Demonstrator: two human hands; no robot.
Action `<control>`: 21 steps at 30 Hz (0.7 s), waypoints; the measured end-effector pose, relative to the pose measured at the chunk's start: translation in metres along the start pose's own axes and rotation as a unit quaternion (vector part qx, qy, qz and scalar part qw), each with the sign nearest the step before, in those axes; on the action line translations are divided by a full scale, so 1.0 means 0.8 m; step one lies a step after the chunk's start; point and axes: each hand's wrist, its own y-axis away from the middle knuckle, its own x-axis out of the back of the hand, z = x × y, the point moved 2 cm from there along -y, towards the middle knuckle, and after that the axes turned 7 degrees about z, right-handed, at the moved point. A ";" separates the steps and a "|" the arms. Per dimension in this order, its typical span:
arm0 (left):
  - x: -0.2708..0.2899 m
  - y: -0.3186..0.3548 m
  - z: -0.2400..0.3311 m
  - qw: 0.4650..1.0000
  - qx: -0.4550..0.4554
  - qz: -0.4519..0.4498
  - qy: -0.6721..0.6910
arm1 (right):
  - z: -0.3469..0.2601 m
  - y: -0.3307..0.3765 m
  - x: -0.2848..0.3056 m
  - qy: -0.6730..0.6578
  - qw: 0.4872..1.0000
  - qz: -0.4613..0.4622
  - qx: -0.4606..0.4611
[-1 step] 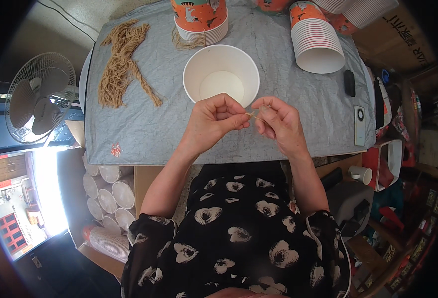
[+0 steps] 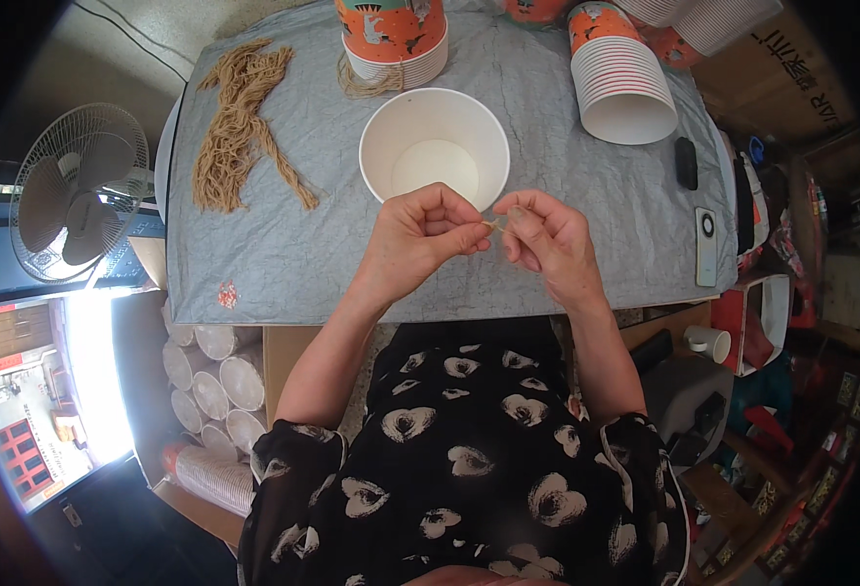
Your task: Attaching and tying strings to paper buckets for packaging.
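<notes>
A short piece of tan twine (image 2: 493, 227) runs between my two hands, just in front of a white paper tub (image 2: 435, 146). Thumb and fingers of my left hand (image 2: 425, 234) are pinched on it. On the other side, my right hand (image 2: 552, 242) has its thumb and index finger closed on the twine's end, which they mostly hide. The tub lies tilted with its mouth facing me, and its inside holds nothing. At the table's left lies a loose bundle of tan twine (image 2: 240, 127). Behind the tub, more twine (image 2: 371, 86) loops by a stack of orange-patterned tubs (image 2: 396, 44).
Another stack of tubs (image 2: 625, 83) lies at the far right. A black object (image 2: 686, 163) and a phone (image 2: 706, 246) rest along the right edge of the grey-covered table (image 2: 284, 264). A fan (image 2: 81, 195) stands left; wrapped rolls (image 2: 210, 391) fill a box below.
</notes>
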 end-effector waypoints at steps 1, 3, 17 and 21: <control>0.000 -0.001 0.000 1.000 0.001 -0.001 -0.002 | -0.002 0.000 -0.001 0.034 0.999 0.022 0.027; 0.000 -0.002 0.001 1.000 0.003 -0.003 -0.003 | -0.001 0.000 -0.004 0.063 0.997 0.017 0.050; 0.002 -0.010 0.023 0.982 0.033 -0.091 -0.163 | -0.001 -0.005 0.000 0.077 0.989 0.048 0.120; 0.002 -0.011 0.019 0.984 0.056 -0.086 -0.148 | 0.000 -0.005 0.001 0.078 0.989 0.055 0.116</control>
